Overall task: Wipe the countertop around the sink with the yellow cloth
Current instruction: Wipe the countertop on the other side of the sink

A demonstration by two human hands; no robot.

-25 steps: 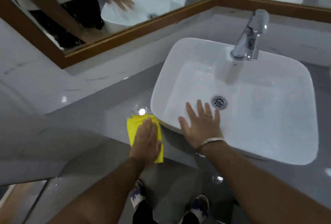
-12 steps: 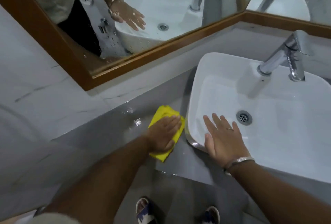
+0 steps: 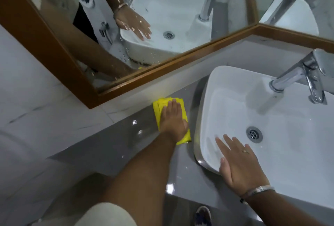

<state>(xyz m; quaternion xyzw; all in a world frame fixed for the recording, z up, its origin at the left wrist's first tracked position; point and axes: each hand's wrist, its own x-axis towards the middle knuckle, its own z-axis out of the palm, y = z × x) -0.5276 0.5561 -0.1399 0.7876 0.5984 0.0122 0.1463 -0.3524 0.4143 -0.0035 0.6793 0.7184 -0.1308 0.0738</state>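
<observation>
A folded yellow cloth (image 3: 159,108) lies flat on the wet grey countertop (image 3: 115,146), just left of the white vessel sink (image 3: 207,102) and close to the back wall. My left hand (image 3: 173,119) presses flat on top of the cloth, fingers pointing toward the wall. My right hand (image 3: 238,164) rests with fingers spread on the sink's near left rim, holding nothing; it wears a ring and a metal bracelet.
A chrome faucet (image 3: 305,75) stands at the sink's back right. A wood-framed mirror (image 3: 59,59) runs along the wall above the counter and meets a second mirror at the corner. The drain (image 3: 254,134) sits mid-basin. My feet show on the floor below the counter's front edge.
My left hand has pushed the cloth away from the front edge, along the sink's left side toward the back wall. My right hand has stayed on the sink rim.
</observation>
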